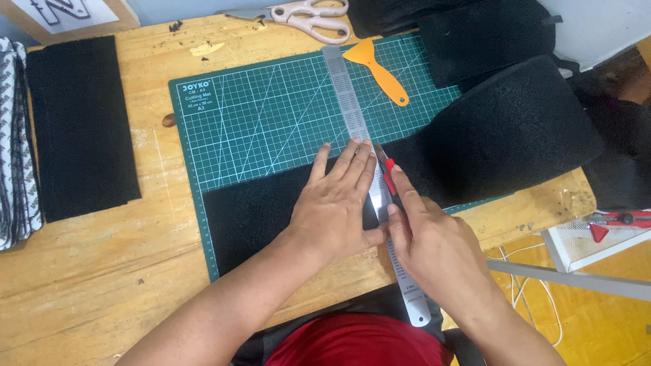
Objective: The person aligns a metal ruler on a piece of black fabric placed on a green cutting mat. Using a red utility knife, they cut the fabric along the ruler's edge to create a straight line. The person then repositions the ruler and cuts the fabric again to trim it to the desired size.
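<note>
A long steel ruler (346,95) lies front to back across a green cutting mat (271,115). My left hand (339,203) presses flat on the ruler and on a black foam sheet (251,210) spread over the mat's near part. To the right of the ruler the foam continues into a big roll (508,135). My right hand (430,234) grips a red utility knife (388,173), its blade set against the ruler's right edge on the foam.
The wooden table (102,271) also carries a cut stack of black foam (81,129) at the left, patterned strips (13,149) at the far left, scissors (308,17) and an orange scraper (380,68) at the back. A wire tray (597,240) with red tools stands at the right.
</note>
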